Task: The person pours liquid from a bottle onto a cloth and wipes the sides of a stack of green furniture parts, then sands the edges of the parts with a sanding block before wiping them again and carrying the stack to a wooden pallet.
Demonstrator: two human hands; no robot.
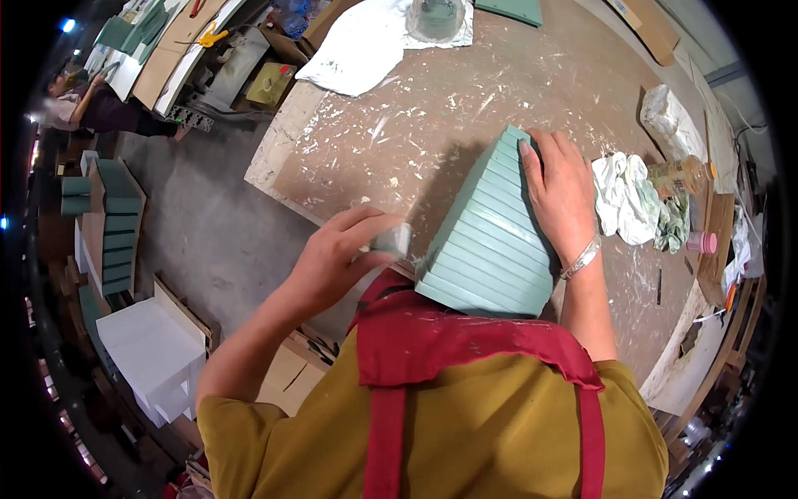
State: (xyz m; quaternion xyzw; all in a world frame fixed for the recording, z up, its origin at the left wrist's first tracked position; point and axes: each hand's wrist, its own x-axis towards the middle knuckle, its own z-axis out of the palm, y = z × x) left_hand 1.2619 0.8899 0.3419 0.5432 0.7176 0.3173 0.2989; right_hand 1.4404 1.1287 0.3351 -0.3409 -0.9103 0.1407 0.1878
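A pale green wooden piece (486, 224) with ridged, slatted sides stands tilted on the worktable, its near end close to my apron. My right hand (557, 179) is closed over its far right edge, thumb on the top and fingers down the side. To the left of the piece, my left hand (345, 249) pinches a small greyish-white block (392, 240), slightly blurred; its exact kind cannot be made out. The block is beside the piece's near left corner, and I cannot tell whether they touch.
The brown worktable (366, 158) is scuffed and paint-spotted. White rags (623, 195), a plastic jar (677, 177) and a pink-lidded container (702, 242) lie at the right. A white cloth (357, 50) and a clear tub (435, 18) are at the far side. Another person (100, 104) works at far left.
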